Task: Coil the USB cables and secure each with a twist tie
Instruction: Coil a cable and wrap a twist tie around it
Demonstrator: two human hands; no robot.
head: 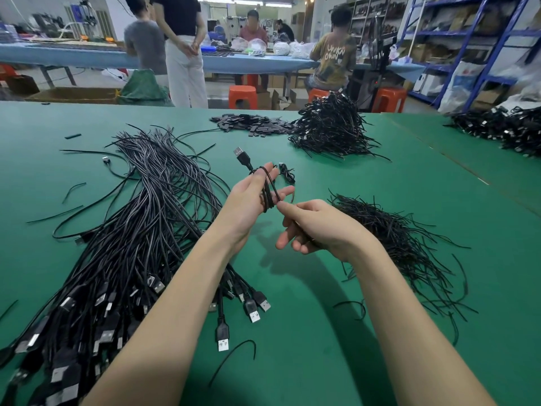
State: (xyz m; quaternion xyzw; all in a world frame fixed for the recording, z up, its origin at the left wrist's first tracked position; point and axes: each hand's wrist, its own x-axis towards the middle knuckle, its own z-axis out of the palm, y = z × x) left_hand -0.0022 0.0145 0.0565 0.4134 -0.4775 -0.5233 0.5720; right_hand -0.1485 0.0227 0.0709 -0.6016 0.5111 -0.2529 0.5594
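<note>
1. The left hand (254,197) is spread, palm toward the camera, with a thin black USB cable (268,190) looped around its straight fingers; the silver-tipped USB plug (241,153) sticks up past the fingertips. With nothing clamping the loops, they could slide off or spring loose.
2. The right hand (314,227) pinches the cable just beside the coil, its other fingers loosely curled. Whether it also holds a twist tie, I cannot tell. A slack pinch would likely let the last turn unwind.
3. The cable's free tail (286,172) hangs beyond the left hand, above the green bench (307,332); it could snag or leave an untidy end.
4. The heap of black twist ties (392,230) lies near the right hand, so reaching for 1 could drag several along.
5. The sheaf of uncoiled black cables (140,230) lies under the left forearm, which could sweep them astray.
</note>
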